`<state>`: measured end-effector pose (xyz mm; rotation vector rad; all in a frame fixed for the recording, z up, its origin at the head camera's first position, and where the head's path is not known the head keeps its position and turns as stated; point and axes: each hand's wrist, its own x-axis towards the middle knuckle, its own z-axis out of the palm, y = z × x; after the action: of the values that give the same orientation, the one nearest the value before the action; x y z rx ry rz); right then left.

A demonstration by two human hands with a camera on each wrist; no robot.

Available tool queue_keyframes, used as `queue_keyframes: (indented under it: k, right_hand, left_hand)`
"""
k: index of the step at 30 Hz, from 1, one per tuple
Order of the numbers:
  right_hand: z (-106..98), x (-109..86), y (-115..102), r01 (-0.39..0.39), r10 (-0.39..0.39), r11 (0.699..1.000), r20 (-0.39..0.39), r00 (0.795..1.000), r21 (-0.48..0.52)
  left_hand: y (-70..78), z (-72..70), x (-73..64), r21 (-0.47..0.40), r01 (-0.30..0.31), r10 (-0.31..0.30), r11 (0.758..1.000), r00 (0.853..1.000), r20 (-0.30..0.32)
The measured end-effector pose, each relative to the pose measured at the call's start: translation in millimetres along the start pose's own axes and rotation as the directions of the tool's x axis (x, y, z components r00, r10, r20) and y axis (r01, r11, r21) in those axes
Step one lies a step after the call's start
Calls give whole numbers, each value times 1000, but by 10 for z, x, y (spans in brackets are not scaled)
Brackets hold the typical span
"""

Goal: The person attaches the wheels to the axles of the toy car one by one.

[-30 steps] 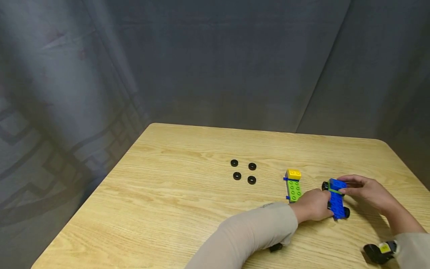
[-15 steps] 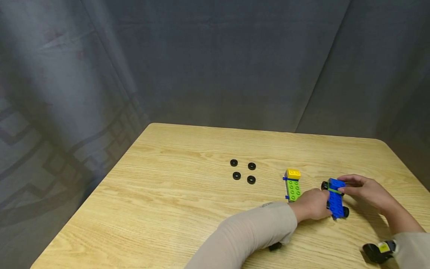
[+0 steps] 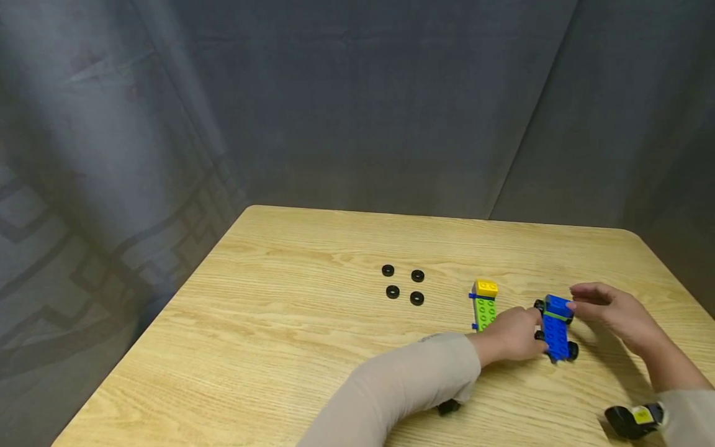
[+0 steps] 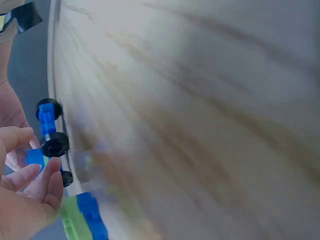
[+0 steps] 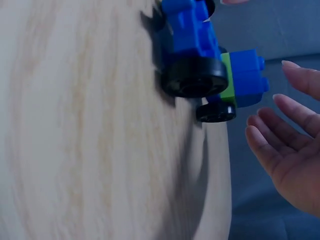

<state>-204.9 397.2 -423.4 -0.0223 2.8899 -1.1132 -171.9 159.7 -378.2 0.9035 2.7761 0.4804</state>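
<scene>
A blue brick toy car with black wheels and a thin green layer stands on the table at the right. My left hand is at its left side; in the left wrist view, loosely bent fingers lie close to the car without gripping it, though whether they touch is unclear. Beyond the car's right side is my right hand. The right wrist view shows a gap between its spread fingers and the blue brick on top. Part of the car's left side is hidden by my left hand.
A lime-green brick base with a yellow brick and blue axle stubs lies left of the car, partly behind my left hand. Several black tires lie farther left. A dark curtain hangs behind the table.
Both hands have loosened from the car. The left has shifted left, showing more of a wheel, and the right has drawn back slightly from the top brick.
</scene>
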Motion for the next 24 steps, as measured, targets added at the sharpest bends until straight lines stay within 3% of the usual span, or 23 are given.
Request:
queue_keyframes:
  k: [5,11,19,24]
  right_hand:
    - [6,49,168,38,-37,999,-80,996,2]
    - [64,23,65,76,-70,996,-134,988,42]
    - [269,37,-98,137,-127,987,-119,985,83]
    - [397,57,-236,154,-142,982,-110,984,111]
  left_hand:
    - [-65,-128,-99,-57,3,-3,998,1000,16]
    - [-252,-255,-232,-148,-18,16,989,1000,-19]
    - [-447,-369,-391,-274,-18,11,962,1000,-27]
    - [-570,-423,-486,-310,-24,11,950,999,-44]
